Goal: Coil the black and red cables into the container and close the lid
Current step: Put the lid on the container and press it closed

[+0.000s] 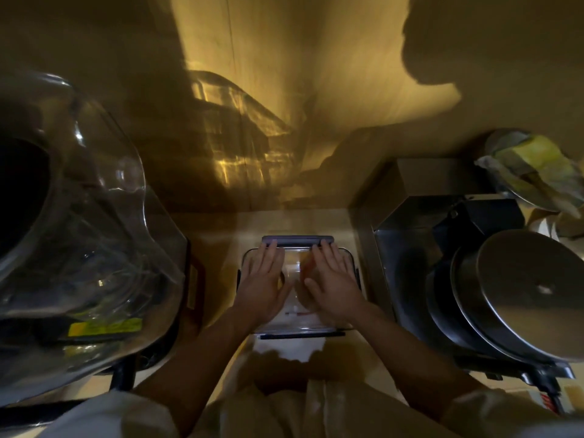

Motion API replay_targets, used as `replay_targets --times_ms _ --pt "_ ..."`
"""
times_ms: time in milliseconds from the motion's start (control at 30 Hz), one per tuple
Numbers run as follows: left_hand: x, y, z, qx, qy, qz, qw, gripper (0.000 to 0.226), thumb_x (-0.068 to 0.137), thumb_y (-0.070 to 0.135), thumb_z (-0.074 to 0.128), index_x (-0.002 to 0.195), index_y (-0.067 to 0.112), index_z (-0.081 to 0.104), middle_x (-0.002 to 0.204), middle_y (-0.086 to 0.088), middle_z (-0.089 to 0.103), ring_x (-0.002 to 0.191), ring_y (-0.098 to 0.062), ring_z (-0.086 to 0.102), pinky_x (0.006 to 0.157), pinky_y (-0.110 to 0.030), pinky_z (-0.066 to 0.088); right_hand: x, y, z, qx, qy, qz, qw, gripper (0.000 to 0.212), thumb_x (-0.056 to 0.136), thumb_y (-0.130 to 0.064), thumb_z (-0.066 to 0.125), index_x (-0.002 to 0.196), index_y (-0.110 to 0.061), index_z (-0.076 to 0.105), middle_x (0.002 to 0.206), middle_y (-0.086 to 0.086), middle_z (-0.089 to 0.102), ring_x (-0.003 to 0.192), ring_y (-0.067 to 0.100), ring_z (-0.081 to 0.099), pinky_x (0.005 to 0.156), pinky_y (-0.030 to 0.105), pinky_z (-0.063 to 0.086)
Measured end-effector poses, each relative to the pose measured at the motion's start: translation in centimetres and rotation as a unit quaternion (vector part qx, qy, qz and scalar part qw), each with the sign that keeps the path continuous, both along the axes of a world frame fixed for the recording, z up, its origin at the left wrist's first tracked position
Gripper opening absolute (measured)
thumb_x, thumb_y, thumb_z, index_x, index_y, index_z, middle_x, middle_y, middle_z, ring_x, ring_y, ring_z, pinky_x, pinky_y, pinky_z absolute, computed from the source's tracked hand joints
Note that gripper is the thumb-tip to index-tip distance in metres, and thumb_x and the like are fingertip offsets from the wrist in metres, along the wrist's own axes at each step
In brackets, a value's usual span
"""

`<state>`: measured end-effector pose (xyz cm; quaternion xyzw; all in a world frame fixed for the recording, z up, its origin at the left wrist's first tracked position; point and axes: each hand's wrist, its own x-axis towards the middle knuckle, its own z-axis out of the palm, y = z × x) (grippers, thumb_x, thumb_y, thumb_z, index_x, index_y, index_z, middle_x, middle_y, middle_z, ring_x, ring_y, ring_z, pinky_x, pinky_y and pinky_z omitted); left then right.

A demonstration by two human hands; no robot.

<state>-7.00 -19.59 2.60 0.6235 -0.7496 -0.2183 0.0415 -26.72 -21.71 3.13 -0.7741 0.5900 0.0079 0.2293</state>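
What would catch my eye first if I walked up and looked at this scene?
Probably the two hands in the middle: the left hand and right hand lie flat, side by side, on the clear lid of a container. Next, the big transparent dome at far left and the shiny metal pots at right.

Both hands flat on the container lid

Left hand (264, 281) and right hand (333, 279) press the clear lid (297, 267); steel pans (518, 295) sit at 3 o'clock.

Container (349, 257) centre, glass bowl (94, 216) left, pans (521, 298) right
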Motion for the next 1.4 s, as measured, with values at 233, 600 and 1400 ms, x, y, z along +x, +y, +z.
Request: replay_targets --times_ms 233,600,1400 --pt "0.1 -2.3 -0.3 0.036 -0.008 -0.006 0.999 0.082 0.097 0.063 0.029 0.158 0.018 -0.003 0.167 -0.006 -0.006 0.152 -0.022 -0.014 0.121 -0.046 -0.010 0.1 -2.8 -1.4 0.003 -0.003 -0.001 1.000 0.081 0.095 -0.064 0.039 0.159 -0.024 0.008 0.168 0.001 0.011 0.155 0.022 -0.003 0.120 0.043 -0.009" --pt "-0.3 -2.5 -1.2 0.031 -0.038 0.000 0.999 0.079 0.096 0.064 0.021 0.157 0.019 -0.002 0.163 -0.006 0.010 0.152 -0.026 -0.004 0.120 -0.049 -0.009 0.3 -3.0 -1.9 -0.020 0.010 0.004 1.000 0.072 0.094 -0.065 0.026 0.154 -0.027 0.015 0.157 0.004 0.027 0.148 0.025 0.012 0.119 0.047 -0.008" --pt "0.0 8.4 0.9 -0.007 0.000 -0.030 1.000 0.068 0.100 0.056 0.021 0.154 0.028 -0.010 0.161 0.004 -0.018 0.150 -0.019 -0.021 0.121 -0.037 -0.012 -1.7 8.1 0.4 0.008 -0.006 0.005 1.000 0.076 0.100 -0.053 0.033 0.152 -0.043 -0.021 0.164 -0.005 -0.024 0.150 0.017 -0.027 0.124 0.045 -0.010"
